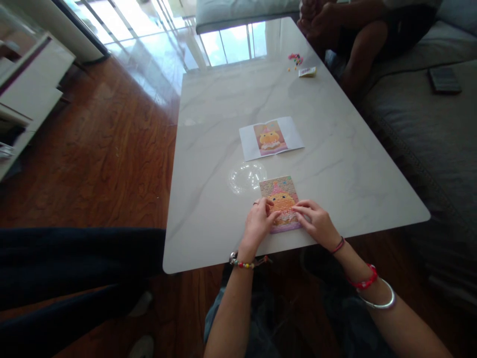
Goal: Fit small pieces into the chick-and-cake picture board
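A small jigsaw puzzle [278,191] lies flat near the front edge of the white marbled table [208,209]. Its picture is a round orange figure with a pink pointed top, crossed by fine seams. My left hand [258,222] rests at the puzzle's left side, fingers curled and thumb over its surface. From the right, my right hand [316,221] reaches in, fingers and thumb close together on the right edge. Both hands touch the puzzle and cover parts of its lower half. Just beyond it is a creased white sheet [294,133] printed with a similar orange picture.
Small colourful bits [296,59] and a small folded card [307,72] lie at the table's far right. Another person's hands [316,20] are clasped beside that end. A grey sofa [417,129] runs along the right, and a person's dark-trousered leg [82,256] is at left.
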`<state>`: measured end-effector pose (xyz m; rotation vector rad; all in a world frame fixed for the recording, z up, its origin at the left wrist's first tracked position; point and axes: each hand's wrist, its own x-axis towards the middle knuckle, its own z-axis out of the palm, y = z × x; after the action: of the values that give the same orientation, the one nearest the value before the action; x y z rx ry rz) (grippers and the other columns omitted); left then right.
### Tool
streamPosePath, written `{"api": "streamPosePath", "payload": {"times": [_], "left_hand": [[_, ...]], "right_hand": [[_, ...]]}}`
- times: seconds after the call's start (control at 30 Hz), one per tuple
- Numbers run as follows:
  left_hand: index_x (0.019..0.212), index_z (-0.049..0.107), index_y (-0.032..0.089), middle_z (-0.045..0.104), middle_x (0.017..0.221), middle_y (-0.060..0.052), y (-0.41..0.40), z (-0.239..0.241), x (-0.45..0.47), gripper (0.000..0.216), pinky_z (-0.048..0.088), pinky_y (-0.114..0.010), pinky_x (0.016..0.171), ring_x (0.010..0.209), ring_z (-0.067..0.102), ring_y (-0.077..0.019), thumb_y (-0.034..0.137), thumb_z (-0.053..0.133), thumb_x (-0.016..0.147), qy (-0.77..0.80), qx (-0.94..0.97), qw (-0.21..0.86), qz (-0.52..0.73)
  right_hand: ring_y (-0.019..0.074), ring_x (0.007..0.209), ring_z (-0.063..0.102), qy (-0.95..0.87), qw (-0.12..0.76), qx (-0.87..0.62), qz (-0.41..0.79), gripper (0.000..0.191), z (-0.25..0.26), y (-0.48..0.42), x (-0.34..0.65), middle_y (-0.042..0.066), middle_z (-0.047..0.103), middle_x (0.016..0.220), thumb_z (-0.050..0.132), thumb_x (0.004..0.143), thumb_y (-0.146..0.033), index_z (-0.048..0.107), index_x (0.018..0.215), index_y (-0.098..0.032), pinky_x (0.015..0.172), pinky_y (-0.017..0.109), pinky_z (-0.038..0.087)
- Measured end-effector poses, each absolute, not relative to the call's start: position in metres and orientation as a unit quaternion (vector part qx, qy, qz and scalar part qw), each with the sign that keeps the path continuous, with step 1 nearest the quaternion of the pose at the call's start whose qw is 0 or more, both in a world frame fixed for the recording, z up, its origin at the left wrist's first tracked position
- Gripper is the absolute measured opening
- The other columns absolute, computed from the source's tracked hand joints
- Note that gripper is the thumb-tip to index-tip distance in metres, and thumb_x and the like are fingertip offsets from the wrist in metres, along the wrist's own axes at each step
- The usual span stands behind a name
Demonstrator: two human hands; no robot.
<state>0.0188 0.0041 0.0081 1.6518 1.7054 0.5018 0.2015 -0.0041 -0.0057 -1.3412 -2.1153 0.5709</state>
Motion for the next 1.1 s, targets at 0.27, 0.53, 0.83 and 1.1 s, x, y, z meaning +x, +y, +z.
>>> {"api": "streamPosePath", "payload": {"times": [0.27, 0.53, 0.83, 1.1], "left_hand": [[0.122, 0.042, 0.025, 0.038, 0.129, -0.013, -0.015, 0.016, -0.001, 0.046, 0.035, -0.048, 0.089, 0.119, 0.033, -0.0293, 0.033, 0.051, 0.077, 0.735, 0.65, 0.14, 0.134], [0.123, 0.04, 0.04, 0.027, 0.139, -0.005, -0.038, 0.012, 0.002, 0.043, 0.025, -0.051, 0.096, 0.127, 0.02, -0.0313, 0.041, 0.043, 0.08, 0.707, 0.683, 0.159, 0.095], [0.128, 0.034, 0.034, 0.027, 0.139, -0.008, -0.009, 0.012, -0.009, 0.053, 0.029, -0.049, 0.094, 0.127, 0.021, -0.03, 0.041, 0.047, 0.077, 0.679, 0.716, 0.142, 0.076], [0.137, 0.0, 0.022, -0.001, 0.146, -0.004, 0.108, 0.021, -0.038, 0.095, 0.015, -0.054, 0.1, 0.13, -0.012, -0.0327, 0.063, 0.047, 0.065, 0.663, 0.731, 0.154, -0.048]], "right_hand": [[0.0262, 0.113, 0.044, -0.814, 0.175, -0.523, 0.18, 0.052, -0.013, 0.005, 0.231, 0.014, 0.048, 0.122, 0.052, 0.076, -0.038, 0.041, 0.124, -0.019, 0.09, 0.047, 0.039], [0.0285, 0.123, 0.032, -0.85, 0.051, -0.512, 0.111, 0.052, -0.016, -0.011, 0.23, 0.012, 0.038, 0.134, 0.043, 0.08, -0.044, 0.037, 0.128, -0.025, 0.094, 0.059, 0.023], [0.0227, 0.122, 0.034, -0.843, 0.057, -0.516, 0.142, 0.049, 0.01, 0.047, 0.233, 0.015, 0.037, 0.133, 0.034, 0.085, -0.039, 0.035, 0.129, -0.017, 0.096, 0.05, 0.028], [0.0312, 0.13, 0.01, -0.847, -0.034, -0.513, 0.135, 0.092, 0.008, 0.166, 0.226, 0.01, 0.013, 0.144, 0.054, 0.064, -0.057, 0.01, 0.138, -0.024, 0.097, 0.062, 0.012]]}}
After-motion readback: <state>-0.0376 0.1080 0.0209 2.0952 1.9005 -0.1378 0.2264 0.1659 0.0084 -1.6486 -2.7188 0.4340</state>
